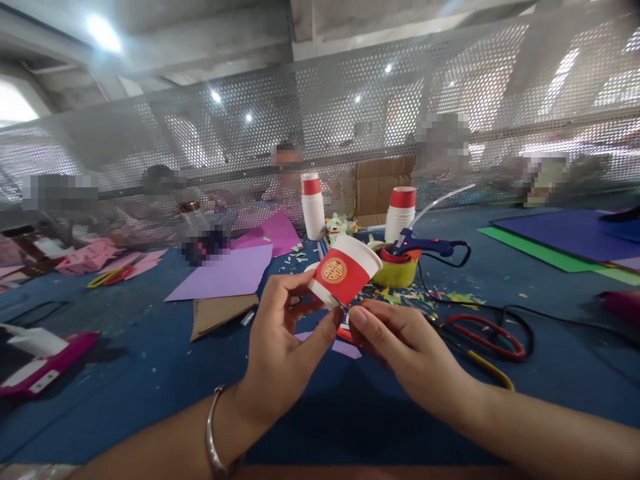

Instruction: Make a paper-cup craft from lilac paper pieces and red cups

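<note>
A red and white paper cup [345, 270] with a round gold emblem is tilted in my left hand [290, 340], whose fingers and thumb grip its lower part. My right hand [400, 340] is pinched at the cup's lower right edge, its fingertips close to my left thumb. What those fingertips hold is too small to make out. Behind the hands, a blue glue gun [425, 245] rests on a yellow-green roll [397, 272]. Below the cup, purple paper scraps [347, 348] lie on the blue table [360, 420].
Two cup stacks [313, 217] [400, 217] stand behind. Red-handled scissors [485, 335] and a black cable lie right; coloured sheets [565, 237] are farther right. Purple paper [230, 272], cardboard [223, 315], yellow scissors [107, 277] and a magenta power strip [50, 367] lie left. A perforated screen [240, 147] spans the back.
</note>
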The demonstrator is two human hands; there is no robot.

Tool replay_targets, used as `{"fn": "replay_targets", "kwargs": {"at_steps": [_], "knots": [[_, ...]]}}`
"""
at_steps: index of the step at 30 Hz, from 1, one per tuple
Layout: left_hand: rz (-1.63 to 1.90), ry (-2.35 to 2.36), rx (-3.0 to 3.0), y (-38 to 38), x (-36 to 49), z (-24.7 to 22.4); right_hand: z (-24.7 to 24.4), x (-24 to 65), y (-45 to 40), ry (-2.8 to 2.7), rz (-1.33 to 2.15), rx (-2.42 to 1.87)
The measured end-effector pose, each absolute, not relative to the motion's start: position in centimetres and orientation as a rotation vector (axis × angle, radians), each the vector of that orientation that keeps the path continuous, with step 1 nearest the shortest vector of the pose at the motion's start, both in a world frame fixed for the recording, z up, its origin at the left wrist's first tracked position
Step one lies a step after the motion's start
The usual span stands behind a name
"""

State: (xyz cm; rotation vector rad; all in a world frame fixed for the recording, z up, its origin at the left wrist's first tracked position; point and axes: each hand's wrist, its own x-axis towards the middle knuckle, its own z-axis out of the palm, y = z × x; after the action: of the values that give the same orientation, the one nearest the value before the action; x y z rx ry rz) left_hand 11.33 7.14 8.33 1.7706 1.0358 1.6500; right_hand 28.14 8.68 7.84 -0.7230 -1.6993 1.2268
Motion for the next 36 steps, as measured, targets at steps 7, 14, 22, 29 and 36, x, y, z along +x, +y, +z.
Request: {"fn": "replay_targets", "kwargs": {"at_steps": [7,14,22,29,36], "knots": [[1.708,1.132,1.935,8.3,11.3,9.7,8.3,28.2,9.0,-1.622,1.259,-0.753],[1.753,1.092,1.949,8.4,11.7,9.4,8.3,28.1,9.1,-1.534,1.385,-0.703],[1.754,1.082,1.991,7.7,11.9,8.1,8.1,27.8,8.8,-1.493,1.454,-0.633],[1.685,0.972,1.705,6.3,12.1,8.6,7.9,27.9,8.6,-1.578,1.378,-0.608],[1.489,0.970,1.384,7.2,11.8,8.7,8.1,28.0,8.9,-1.599,1.331,-0.662]]}}
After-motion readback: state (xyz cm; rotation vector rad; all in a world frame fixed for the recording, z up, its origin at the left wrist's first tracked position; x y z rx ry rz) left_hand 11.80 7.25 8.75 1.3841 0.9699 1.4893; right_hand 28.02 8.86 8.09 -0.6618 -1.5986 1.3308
